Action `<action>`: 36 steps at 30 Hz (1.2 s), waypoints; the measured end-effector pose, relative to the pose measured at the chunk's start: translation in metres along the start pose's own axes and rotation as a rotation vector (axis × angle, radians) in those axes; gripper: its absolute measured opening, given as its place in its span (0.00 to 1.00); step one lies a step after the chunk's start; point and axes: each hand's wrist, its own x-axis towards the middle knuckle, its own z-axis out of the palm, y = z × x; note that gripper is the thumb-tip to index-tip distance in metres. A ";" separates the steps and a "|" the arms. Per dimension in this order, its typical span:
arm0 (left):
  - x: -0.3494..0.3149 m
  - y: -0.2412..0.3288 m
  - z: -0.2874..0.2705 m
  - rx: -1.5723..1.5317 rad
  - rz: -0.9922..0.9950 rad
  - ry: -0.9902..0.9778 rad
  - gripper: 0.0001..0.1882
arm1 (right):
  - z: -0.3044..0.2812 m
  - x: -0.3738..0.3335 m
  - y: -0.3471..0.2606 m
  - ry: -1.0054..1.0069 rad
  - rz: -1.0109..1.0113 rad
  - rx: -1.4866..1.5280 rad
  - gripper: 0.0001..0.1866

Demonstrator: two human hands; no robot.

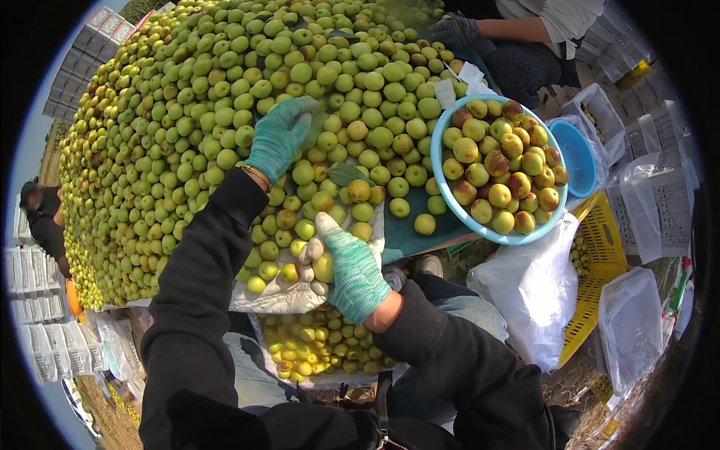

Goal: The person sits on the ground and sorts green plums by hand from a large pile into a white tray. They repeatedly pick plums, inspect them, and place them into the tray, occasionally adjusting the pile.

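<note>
A huge heap of round green jujubes [180, 135], some with brown-red patches, slopes down toward me. My left hand [276, 142], in a teal knit glove with grey fingertips, is over the heap with its fingers drawn together. A blurred green shape [314, 129], perhaps a leaf, shows at its fingertips. My right hand [349, 266], gloved the same way, is at the heap's near edge. Its fingers curl around a green jujube [323, 267], thumb raised. Between the hands and the basin, a dark green leaf [348, 175] lies on the fruit.
A light-blue basin [437, 161] of browner jujubes stands right of the heap. Yellower jujubes [322, 341] lie below, between my legs. A smaller blue basin [574, 157], yellow crate [600, 225] and white plastic bag [529, 289] are at right. A co-worker's gloved hand [456, 33] rests at the far edge.
</note>
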 end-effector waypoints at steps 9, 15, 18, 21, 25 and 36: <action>0.080 0.034 0.073 0.874 0.089 -0.447 0.27 | 0.003 0.004 -0.001 0.077 0.016 -0.073 0.27; 0.118 0.044 0.077 0.956 0.038 -0.691 0.35 | 0.003 0.010 0.006 0.091 0.066 -0.145 0.27; 0.121 0.043 0.078 0.857 0.003 -0.772 0.33 | -0.003 0.014 0.007 0.097 0.022 -0.172 0.26; 0.100 0.032 0.067 0.665 0.028 -0.619 0.22 | -0.010 0.014 0.008 0.026 0.033 -0.167 0.22; 0.061 0.006 0.035 0.375 0.187 0.264 0.13 | -0.014 0.009 0.006 0.043 -0.095 -0.395 0.22; 0.113 -0.027 0.059 0.300 -0.050 0.671 0.27 | -0.014 0.005 0.004 0.139 -0.041 -0.269 0.25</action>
